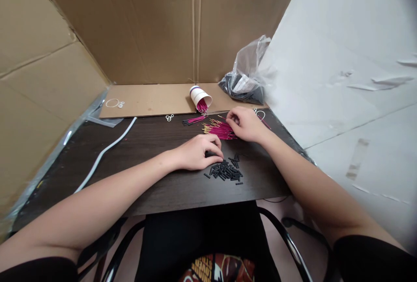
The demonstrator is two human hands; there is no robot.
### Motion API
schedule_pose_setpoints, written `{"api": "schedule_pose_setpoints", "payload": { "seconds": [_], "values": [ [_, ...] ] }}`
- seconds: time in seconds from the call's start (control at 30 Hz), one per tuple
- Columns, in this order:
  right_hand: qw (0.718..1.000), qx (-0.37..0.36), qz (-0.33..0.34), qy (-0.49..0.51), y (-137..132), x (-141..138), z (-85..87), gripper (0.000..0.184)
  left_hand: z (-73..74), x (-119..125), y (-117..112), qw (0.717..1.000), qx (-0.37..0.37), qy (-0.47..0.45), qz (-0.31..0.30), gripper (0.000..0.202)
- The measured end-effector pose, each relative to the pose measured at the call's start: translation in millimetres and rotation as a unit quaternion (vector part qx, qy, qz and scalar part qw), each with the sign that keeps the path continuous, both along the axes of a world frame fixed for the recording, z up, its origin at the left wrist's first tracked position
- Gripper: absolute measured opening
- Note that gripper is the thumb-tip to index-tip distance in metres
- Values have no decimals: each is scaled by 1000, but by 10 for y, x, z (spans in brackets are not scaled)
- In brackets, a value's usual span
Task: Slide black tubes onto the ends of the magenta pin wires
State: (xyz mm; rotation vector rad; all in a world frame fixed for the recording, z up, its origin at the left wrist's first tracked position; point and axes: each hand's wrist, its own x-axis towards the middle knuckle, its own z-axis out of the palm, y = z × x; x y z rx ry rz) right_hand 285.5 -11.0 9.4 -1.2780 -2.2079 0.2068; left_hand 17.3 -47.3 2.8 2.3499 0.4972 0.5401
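Over the loose heap of short black tubes (226,171), my left hand (200,151) is closed, thumb and fingertips nearly meeting at the heap's upper left edge. Whatever sits between those fingertips is too small to make out. My right hand (246,123) pinches at the right side of a pile of magenta wires with gold tips (220,130). A thin gold tip (221,117) sticks out leftward from its fingertips. Left of that pile lies a small bundle of magenta wires with black ends (193,120).
A paper cup (197,94) lies tipped on a cardboard strip (146,99), magenta wires in its mouth. Behind my right hand stands a clear plastic bag (246,86) of black pieces. White rubber bands (170,117) and a pale cable (104,151) lie leftward. Cardboard walls enclose the table.
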Motion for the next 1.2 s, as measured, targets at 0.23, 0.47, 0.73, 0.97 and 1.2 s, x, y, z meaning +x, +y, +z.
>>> {"api": "schedule_pose_setpoints", "payload": {
  "seconds": [0.23,0.47,0.73,0.97,1.2],
  "values": [
    [998,2,4,56,-38,-31,11,7,19,33,-77,1000,-10,2,11,5],
    [994,-20,10,105,-61,-65,58,15,14,58,-22,989,-89,-57,101,9],
    [992,-22,11,122,-149,-115,126,20,-112,-17,367,896,-288,-215,261,18],
    [991,-24,47,120,-209,-162,152,19,-122,-13,364,903,-269,-211,260,15],
    [991,-29,53,123,-221,-185,141,20,-122,-7,362,910,-257,-205,251,12]
  ]
}}
